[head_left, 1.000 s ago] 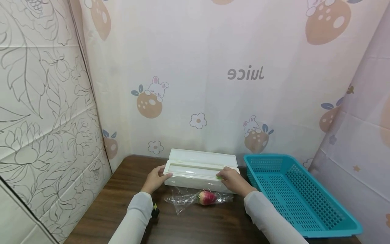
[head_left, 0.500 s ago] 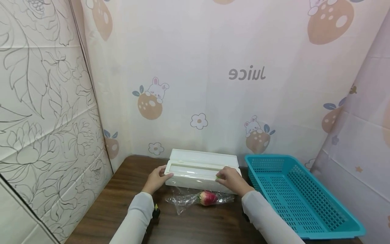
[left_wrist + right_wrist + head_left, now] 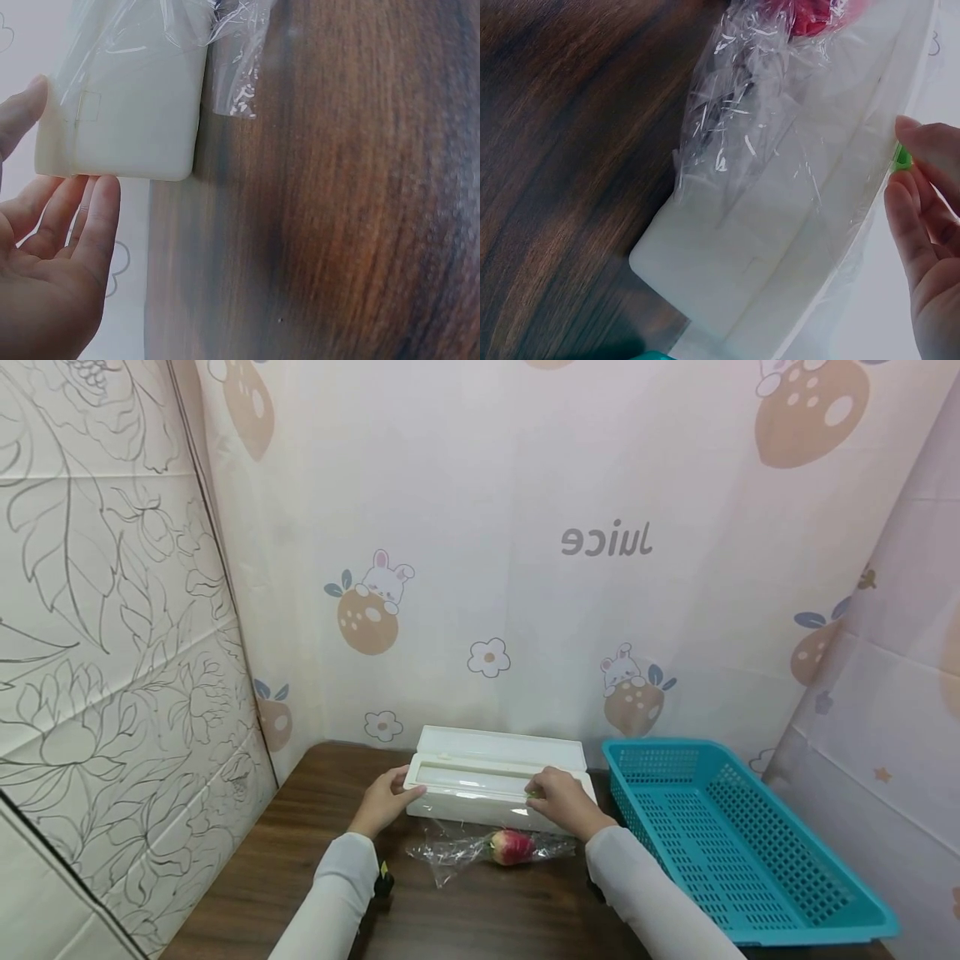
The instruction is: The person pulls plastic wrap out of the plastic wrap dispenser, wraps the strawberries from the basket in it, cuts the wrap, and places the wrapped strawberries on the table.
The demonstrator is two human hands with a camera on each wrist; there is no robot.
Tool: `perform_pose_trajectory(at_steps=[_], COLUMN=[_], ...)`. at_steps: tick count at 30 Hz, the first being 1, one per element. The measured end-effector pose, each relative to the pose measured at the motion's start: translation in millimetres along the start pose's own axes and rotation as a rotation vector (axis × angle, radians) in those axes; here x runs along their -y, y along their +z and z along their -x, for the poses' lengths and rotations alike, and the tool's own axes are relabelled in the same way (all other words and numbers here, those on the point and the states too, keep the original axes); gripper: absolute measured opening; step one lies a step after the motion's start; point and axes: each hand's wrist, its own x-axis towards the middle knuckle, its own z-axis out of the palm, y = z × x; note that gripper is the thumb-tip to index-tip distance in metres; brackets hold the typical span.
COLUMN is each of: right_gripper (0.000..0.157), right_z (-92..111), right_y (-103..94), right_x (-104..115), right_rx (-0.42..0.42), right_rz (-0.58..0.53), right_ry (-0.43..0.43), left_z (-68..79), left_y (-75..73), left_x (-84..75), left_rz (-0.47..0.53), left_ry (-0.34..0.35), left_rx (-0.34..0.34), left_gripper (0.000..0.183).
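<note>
A long white cling film dispenser (image 3: 461, 806) lies near the back of the table, its lid (image 3: 498, 746) raised behind it. My left hand (image 3: 381, 802) holds its left end, thumb at the top edge and fingers against the end face. Along the dispenser's top, toward the right, my right hand (image 3: 564, 800) pinches a small green slide cutter (image 3: 903, 156) between thumb and fingers. Clear film (image 3: 742, 127) drapes over the front face and down onto the table. On the table in front, a red and pale-yellow fruit (image 3: 512, 847) lies in the crumpled film.
A turquoise slotted basket (image 3: 821, 935) stands on the right of the dark wooden table (image 3: 495, 918). Behind the dispenser hangs a printed curtain (image 3: 450, 568), with a floral sheet (image 3: 135, 610) on the left. A small black object (image 3: 383, 883) shows beside my left wrist.
My right hand has slid a little to the left along the dispenser's top with the green slide cutter. The left hand, dispenser and fruit stay in place.
</note>
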Motion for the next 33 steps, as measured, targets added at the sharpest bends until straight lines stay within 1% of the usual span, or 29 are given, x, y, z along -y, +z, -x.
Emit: perform_pose_trajectory(at_steps=[6,12,14,19,25,27,33], right_gripper=[0.014,0.018,0.02,0.022,0.027,0.027,0.022], right_z=[-2,-4,-4,-4,-5,-4,-5], right_y=[2.3,4.7,4.3,2.3,1.8,2.0,4.4], right_x=[4,5,6,8,9,10,11], right_rx=[0.009,0.024,0.025,0.022,0.017,0.019,0.02], right_rz=[0.009,-0.001,-0.006,-0.003,0.006,0.012,-0.002], right_ry=[-0.034,-0.046,-0.055,-0.115,-0.199,-0.21,-0.175], left_z=[0.0,0.5,0.5,0.4,0.2,0.3,0.9], left_y=[0.2,0.9,0.8,0.0,0.1,0.1,-0.1], left_x=[1.0,2.0,1.9,-0.2,-0.4,0.3,2.0], left_rz=[0.007,0.01,0.006,0.009,0.005,0.008,0.002], left_ry=[0.007,0.024,0.019,0.007,0.028,0.031,0.033], left_rx=[0.001,0.002,0.002,-0.002,-0.005,-0.005,0.004], left_gripper=[0.066,0.066,0.067,0.066,0.066,0.066,0.066])
